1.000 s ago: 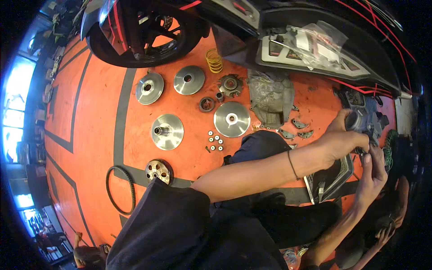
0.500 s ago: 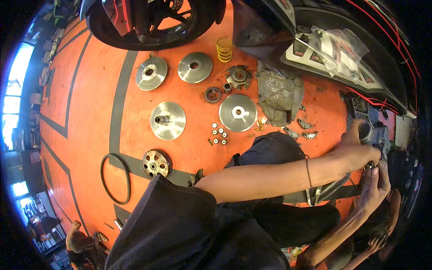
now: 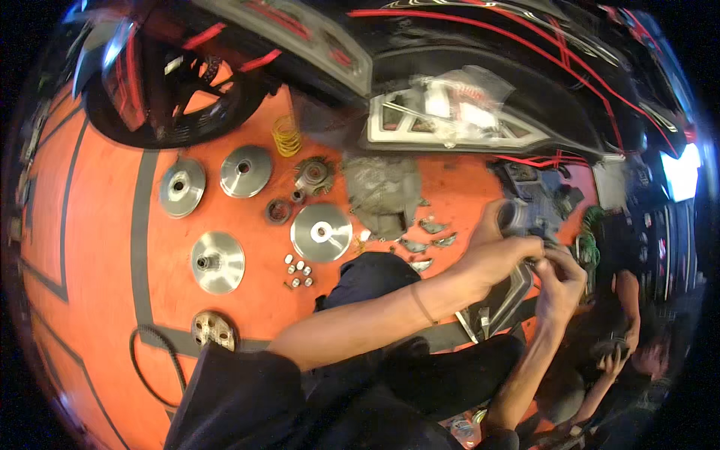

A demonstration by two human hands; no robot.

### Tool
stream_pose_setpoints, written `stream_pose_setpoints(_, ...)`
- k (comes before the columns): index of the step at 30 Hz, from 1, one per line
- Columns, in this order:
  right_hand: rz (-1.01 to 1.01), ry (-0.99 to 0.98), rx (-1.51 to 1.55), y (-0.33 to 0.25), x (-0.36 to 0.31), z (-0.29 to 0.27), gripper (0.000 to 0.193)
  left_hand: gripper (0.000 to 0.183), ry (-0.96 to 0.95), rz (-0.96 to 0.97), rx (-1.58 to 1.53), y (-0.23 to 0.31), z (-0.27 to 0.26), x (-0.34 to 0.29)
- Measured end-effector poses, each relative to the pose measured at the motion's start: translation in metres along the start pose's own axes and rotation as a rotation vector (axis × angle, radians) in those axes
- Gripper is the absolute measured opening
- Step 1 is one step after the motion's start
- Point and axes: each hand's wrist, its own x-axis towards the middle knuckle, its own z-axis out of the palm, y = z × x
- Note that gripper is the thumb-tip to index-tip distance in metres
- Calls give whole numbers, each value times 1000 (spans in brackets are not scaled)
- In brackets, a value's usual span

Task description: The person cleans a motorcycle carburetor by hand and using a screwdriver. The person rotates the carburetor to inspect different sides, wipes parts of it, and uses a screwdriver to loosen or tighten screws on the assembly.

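Note:
My left arm reaches across to the right, and my left hand (image 3: 491, 259) is closed around the side of a grey metal engine part (image 3: 544, 221) with a round cylindrical opening. Close against it, my right hand (image 3: 561, 283) has its fingers pressed together in a pinch. Between the two hands is something small and dark, too blurred to name. To the left of my hands, several curved metal shoes (image 3: 433, 226) lie on the orange floor beside a large grey casing cover (image 3: 382, 193).
Farther left lie shiny pulley discs (image 3: 321, 232), a yellow spring (image 3: 286, 136), small rollers (image 3: 301, 266), a clutch bell (image 3: 213, 330) and a black belt (image 3: 135, 364). A motorbike (image 3: 337, 75) fills the far side. Another person's hand (image 3: 613, 364) shows at lower right.
My view has swung right, so the floor parts and both hands appear farther left. The two hands stay together at the engine part; the picture is more blurred.

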Motion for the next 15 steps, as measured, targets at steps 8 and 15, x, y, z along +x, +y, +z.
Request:
stream_pose_setpoints(8,-54,-109,48,-22,4,8,21,53,-95,-10,93,9,0,0)
stream_pose_setpoints(15,-386,-134,164,-19,4,12,25,28,-82,-31,92,20,1,-22)
